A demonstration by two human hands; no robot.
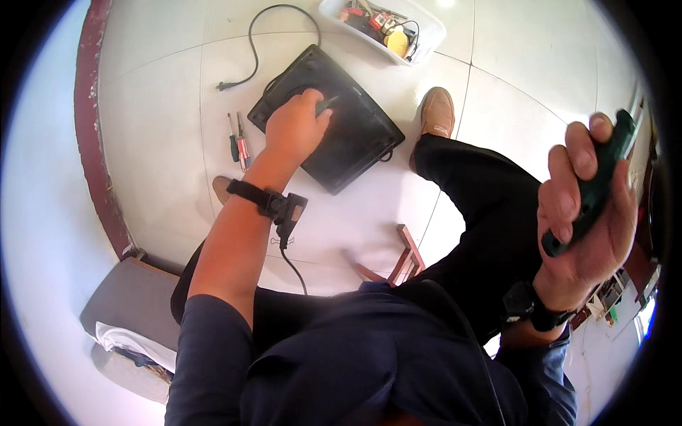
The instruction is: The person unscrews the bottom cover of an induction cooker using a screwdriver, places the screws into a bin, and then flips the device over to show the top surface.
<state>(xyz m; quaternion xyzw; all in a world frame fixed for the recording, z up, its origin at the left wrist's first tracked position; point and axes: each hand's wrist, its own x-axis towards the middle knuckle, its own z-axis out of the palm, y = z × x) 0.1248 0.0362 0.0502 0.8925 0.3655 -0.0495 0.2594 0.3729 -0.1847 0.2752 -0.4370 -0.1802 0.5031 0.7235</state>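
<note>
A flat black appliance (348, 135) with a power cord, shaped like an induction cooker, lies on the floor with its round vent and small feet facing up. My left hand (295, 128) is closed over its upper left part, gripping a small green-handled tool (323, 106) with a thin tip. What the tip touches I cannot make out. Raised well off to the right, my right hand (586, 192) has its fingers wrapped round a dark green-handled tool (602, 186). A strip of metal shows beside its upper end; its exact kind is unclear.
Two screwdrivers (240, 145) lie left of the appliance. Its black cord (252, 50) loops on the tiles, plug at left. A white bin (430, 35) of tools stands at the top. My shoe (437, 113), a small wooden frame (408, 255) and a grey cushioned seat (131, 298) are around.
</note>
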